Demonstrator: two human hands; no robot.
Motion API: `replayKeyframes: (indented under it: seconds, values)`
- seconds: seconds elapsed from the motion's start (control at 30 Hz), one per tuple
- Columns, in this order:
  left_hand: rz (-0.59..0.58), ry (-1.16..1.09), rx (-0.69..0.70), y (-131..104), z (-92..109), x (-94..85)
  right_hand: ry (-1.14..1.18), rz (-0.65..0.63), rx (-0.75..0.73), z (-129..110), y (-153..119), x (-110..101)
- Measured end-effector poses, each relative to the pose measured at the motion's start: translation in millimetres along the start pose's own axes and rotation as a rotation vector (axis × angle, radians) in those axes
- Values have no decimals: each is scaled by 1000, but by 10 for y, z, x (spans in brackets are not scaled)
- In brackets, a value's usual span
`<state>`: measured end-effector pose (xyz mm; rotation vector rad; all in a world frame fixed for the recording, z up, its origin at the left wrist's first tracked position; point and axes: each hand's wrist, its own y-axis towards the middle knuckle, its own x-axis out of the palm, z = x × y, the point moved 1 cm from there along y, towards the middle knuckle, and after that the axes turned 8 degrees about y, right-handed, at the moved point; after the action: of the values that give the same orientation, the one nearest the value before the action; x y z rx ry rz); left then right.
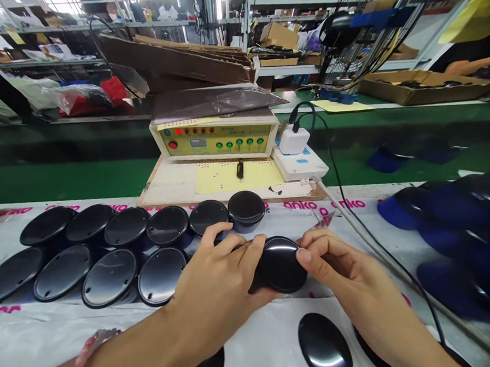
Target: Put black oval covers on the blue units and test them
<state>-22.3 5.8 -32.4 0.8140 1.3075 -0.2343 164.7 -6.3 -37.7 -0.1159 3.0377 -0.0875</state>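
A glossy black round housing is held up over the bench, its flat face turned towards me. My left hand is closed round its left side and underside. The thumb and fingers of my right hand pinch the rim at its upper right. The fingertips partly hide what lies behind that rim. Just beyond my left fingers stands a black round unit. Nearer me, a loose glossy black disc lies on the white sheet, and a second black disc is partly covered by my right forearm.
Two rows of black-topped round units stand at left. Dark blue round parts are piled at right. Behind are a tester box with one red light lit, a power strip, and a cable crossing the right side.
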Motion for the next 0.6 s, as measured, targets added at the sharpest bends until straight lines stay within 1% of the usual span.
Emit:
replayKeyframes:
  seconds: [0.17,0.33,0.43,0.6]
  values:
    - [0,5,7,-13,0,10,-49,23,-62,2,3,14]
    - [-4,8,9,-14,4,14,-64,29,-65,23,-3,29]
    - [8,7,17,-18,6,11,-75,40,-92,32,-21,34]
    - [12,5,19,-22,4,1,-169,58,-113,43,-54,24]
